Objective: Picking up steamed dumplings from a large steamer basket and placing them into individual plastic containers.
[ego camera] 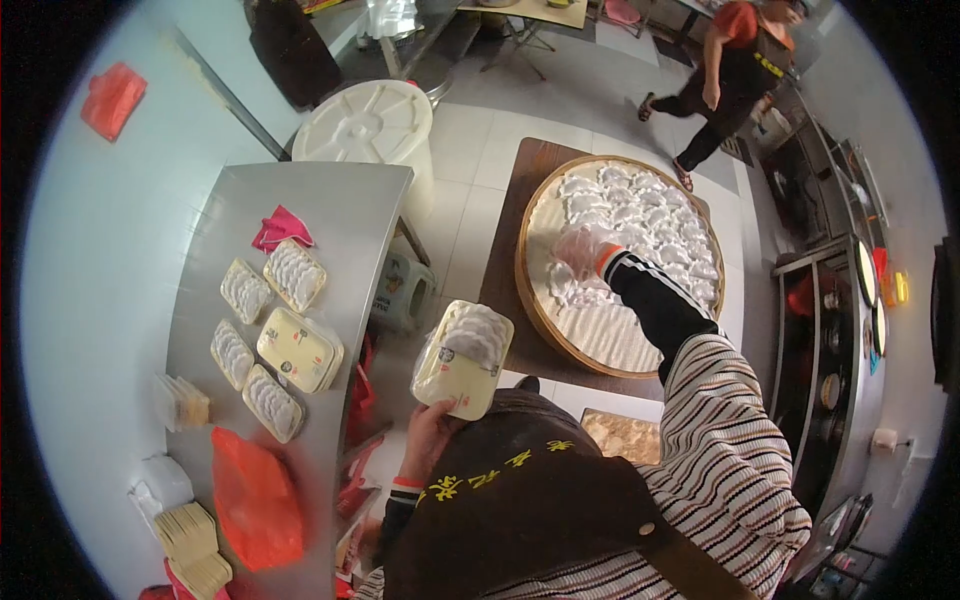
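My left hand (433,433) grips the lower edge of a pale yellow packing tray (463,394), which bears print. A row of white crimped dumplings (472,334) fills the tray's far part, and its near part is bare. In a clear plastic glove, my right hand (581,253) reaches down among the dumplings (652,217) on a large round bamboo tray (529,289). Its fingertips are blurred by the glove, so I cannot tell whether they hold a dumpling. The bamboo tray's near part shows a bare woven mat (600,330).
Left, a steel table (352,217) bears several filled dumpling trays (294,276), stacked trays (296,349), a pink cloth (281,229) and a red plastic bag (259,499). A brown table (499,285) supports the bamboo tray. Beyond are a lidded white bin (364,124) and a person walking (739,67).
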Demonstrator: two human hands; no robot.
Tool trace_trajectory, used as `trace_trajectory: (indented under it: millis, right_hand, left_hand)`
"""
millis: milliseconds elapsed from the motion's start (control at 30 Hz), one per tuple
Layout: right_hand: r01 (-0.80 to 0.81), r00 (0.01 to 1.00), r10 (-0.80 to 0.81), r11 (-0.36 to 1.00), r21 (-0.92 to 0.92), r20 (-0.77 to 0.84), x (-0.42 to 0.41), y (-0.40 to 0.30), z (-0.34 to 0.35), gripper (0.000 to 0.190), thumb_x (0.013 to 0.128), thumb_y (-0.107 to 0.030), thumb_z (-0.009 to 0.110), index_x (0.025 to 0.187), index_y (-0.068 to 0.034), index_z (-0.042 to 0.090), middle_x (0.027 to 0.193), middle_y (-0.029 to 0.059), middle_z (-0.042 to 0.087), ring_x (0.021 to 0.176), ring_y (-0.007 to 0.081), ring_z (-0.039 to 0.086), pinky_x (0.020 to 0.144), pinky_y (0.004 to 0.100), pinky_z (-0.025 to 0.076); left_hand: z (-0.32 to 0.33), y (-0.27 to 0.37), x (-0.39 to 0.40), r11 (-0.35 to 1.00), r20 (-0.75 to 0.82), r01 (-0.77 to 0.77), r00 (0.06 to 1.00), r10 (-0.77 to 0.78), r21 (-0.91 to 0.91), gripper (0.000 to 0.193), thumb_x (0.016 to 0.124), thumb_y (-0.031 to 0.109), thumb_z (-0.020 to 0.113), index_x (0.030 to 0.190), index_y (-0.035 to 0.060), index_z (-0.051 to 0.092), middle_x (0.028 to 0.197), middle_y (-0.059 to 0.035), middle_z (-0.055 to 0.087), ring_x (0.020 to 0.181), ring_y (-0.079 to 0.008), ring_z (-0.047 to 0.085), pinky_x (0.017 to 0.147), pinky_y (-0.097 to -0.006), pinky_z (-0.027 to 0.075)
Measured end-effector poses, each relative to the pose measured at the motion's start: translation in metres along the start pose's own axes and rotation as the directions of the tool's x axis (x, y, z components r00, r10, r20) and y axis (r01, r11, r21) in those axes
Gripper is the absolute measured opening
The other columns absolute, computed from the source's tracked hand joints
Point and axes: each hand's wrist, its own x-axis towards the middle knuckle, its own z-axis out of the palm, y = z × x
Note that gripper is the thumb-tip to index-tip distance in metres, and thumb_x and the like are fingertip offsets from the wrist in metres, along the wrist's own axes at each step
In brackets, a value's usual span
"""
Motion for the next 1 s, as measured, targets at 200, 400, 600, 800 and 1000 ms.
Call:
trace_trajectory:
  millis: [200, 400, 600, 800, 1000]
  right_hand:
    - [0.107, 0.992, -0.091, 0.974, 0.199, -0.090, -0.019, 0.002, -0.013, 0.034, 0.066, -0.020, 0.070, 0.097, -0.013, 0.058, 0.089, 0.0089, 0.064, 0.083, 0.0292, 0.062, 0.068, 0.0388, 0.050]
    - [0.220, 0.971, -0.215, 0.975, 0.037, -0.101, -0.012, 0.018, 0.016, 0.037, 0.072, -0.026, 0.070, 0.105, -0.013, 0.061, 0.101, 0.0099, 0.063, 0.097, 0.0289, 0.059, 0.082, 0.0403, 0.047]
    - [0.254, 0.967, -0.252, 0.957, 0.138, -0.033, -0.025, 0.008, -0.014, 0.032, 0.075, -0.025, 0.064, 0.105, -0.013, 0.061, 0.101, 0.0093, 0.063, 0.097, 0.0290, 0.058, 0.082, 0.0401, 0.047]
    - [0.271, 0.962, -0.272, 0.937, 0.221, -0.027, 0.003, 0.003, 0.001, 0.033, 0.065, -0.020, 0.064, 0.098, -0.014, 0.062, 0.090, 0.0107, 0.062, 0.088, 0.0319, 0.060, 0.076, 0.0418, 0.048]
    - [0.118, 0.962, -0.204, 0.909, 0.399, 0.181, 0.014, -0.003, -0.011, 0.028, 0.069, -0.021, 0.063, 0.096, -0.015, 0.062, 0.093, 0.0113, 0.062, 0.084, 0.0267, 0.058, 0.069, 0.0384, 0.045]
  left_hand:
    - [-0.001, -0.007, 0.001, 1.000, -0.032, -0.005, 0.999, 0.005, 0.015, 0.045, 0.083, 0.002, 0.054, 0.126, -0.0029, 0.040, 0.120, -0.0152, 0.052, 0.107, -0.0281, 0.057, 0.090, -0.0444, 0.049]
    - [0.006, -0.006, 0.000, 1.000, -0.004, -0.005, 1.000, 0.005, -0.006, 0.045, 0.083, 0.001, 0.055, 0.125, -0.0017, 0.040, 0.120, -0.0142, 0.053, 0.106, -0.0270, 0.057, 0.089, -0.0443, 0.050]
    - [0.011, -0.007, 0.001, 1.000, -0.038, 0.015, 0.999, -0.014, 0.016, 0.044, 0.083, 0.002, 0.055, 0.124, -0.0033, 0.040, 0.120, -0.0161, 0.052, 0.106, -0.0283, 0.057, 0.090, -0.0444, 0.049]
    - [0.019, -0.005, 0.006, 0.997, -0.009, 0.041, 0.999, -0.041, 0.072, 0.044, 0.083, 0.002, 0.055, 0.123, -0.0052, 0.040, 0.120, -0.0172, 0.052, 0.105, -0.0297, 0.057, 0.089, -0.0450, 0.049]
    - [0.012, -0.006, 0.009, 0.999, 0.043, 0.036, 0.998, -0.038, 0.032, 0.042, 0.083, 0.001, 0.054, 0.123, -0.0056, 0.040, 0.119, -0.0175, 0.052, 0.105, -0.0301, 0.057, 0.089, -0.0448, 0.050]
